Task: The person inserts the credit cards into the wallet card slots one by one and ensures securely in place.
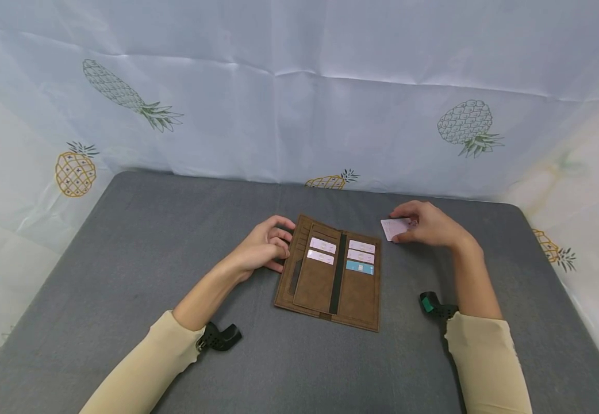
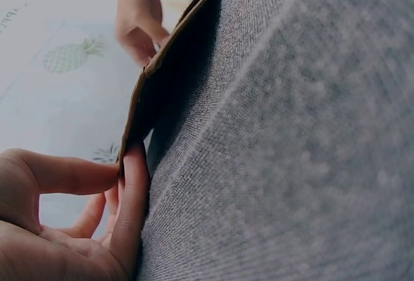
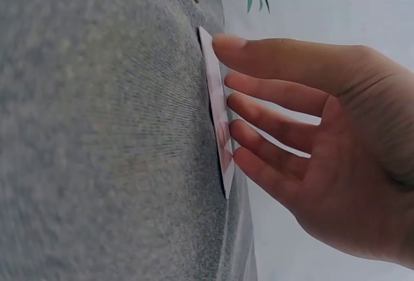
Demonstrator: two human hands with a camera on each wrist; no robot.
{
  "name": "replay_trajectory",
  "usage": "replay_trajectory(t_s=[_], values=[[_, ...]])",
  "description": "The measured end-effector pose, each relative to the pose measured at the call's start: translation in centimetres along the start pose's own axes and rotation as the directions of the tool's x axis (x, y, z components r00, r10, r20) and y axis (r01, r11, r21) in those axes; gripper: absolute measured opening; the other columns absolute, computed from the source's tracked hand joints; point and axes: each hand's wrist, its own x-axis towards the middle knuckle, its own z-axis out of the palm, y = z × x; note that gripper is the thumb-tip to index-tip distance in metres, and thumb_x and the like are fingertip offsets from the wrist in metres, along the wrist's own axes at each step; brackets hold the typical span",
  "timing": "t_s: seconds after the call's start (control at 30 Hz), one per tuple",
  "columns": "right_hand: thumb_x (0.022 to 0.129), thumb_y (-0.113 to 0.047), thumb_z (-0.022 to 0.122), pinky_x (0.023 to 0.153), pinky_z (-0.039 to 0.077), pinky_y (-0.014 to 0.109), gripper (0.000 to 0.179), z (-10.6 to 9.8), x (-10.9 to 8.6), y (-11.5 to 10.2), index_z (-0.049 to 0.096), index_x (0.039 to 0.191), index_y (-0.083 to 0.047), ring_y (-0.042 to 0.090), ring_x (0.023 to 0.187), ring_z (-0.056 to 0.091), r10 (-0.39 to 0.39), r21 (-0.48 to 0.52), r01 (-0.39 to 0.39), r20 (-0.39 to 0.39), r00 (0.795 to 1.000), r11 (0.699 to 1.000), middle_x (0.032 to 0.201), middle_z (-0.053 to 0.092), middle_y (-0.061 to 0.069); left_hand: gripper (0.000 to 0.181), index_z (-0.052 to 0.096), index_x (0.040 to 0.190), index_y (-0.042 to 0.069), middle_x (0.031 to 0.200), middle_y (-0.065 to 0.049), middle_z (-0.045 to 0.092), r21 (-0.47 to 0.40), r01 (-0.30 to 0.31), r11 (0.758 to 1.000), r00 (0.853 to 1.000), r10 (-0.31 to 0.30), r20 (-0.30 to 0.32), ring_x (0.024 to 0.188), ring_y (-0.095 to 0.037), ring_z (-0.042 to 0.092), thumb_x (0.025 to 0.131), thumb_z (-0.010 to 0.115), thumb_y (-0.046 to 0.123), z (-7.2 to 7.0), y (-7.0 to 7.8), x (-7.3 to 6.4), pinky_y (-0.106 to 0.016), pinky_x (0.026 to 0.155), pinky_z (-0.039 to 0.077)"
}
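Note:
A brown wallet [image 1: 312, 290] lies unfolded on the grey table. Two pale pink cards [image 1: 322, 246] sit in its left slots; its right slots hold two more pink cards and a blue card [image 1: 360, 267]. My left hand [image 1: 265, 244] pinches the wallet's left edge, which is lifted off the cloth in the left wrist view, with the thumb on one side and fingers beneath. To the right of the wallet, my right hand [image 1: 426, 224] holds a loose pink card [image 1: 391, 227] low at the tabletop, thumb along the near edge and fingertips along the far one.
Grey cloth covers the table [image 1: 139, 259]. Behind it hangs a pale curtain [image 1: 237, 126] printed with pineapples. A black wrist device [image 1: 222, 337] sticks out from the left sleeve, and another black device [image 1: 434, 305] from the right one.

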Motion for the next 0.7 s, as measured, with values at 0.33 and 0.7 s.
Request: replay_trajectory(t_s=[0.33,0.7], values=[[0.087,-0.015,0.092,0.092,0.052,0.038,0.049,0.34,-0.05,0.33,0.075,0.13,0.003,0.04,0.121,0.063,-0.02,-0.02,0.019,-0.026,0.999,1.0,0.146,0.061,0.028,0.059,0.049,0.148,0.012,0.12,-0.008,0.054,0.0,0.002,1.0,1.0,-0.002,-0.002,0.089,-0.018,0.06,0.094,0.055,-0.01,0.01,-0.03,0.08,-0.034,0.063,0.061],[0.088,-0.018,0.092,0.072,0.048,0.027,0.052,0.32,-0.09,0.4,0.062,0.124,0.006,0.023,0.094,0.06,0.039,0.0,-0.039,-0.003,0.999,0.999,0.118,0.067,0.024,0.059,0.049,0.148,0.012,0.121,-0.009,0.055,0.001,0.005,1.0,1.0,-0.005,0.0,0.09,-0.019,0.06,0.095,0.055,-0.01,-0.01,-0.02,0.08,-0.034,0.063,0.061]])
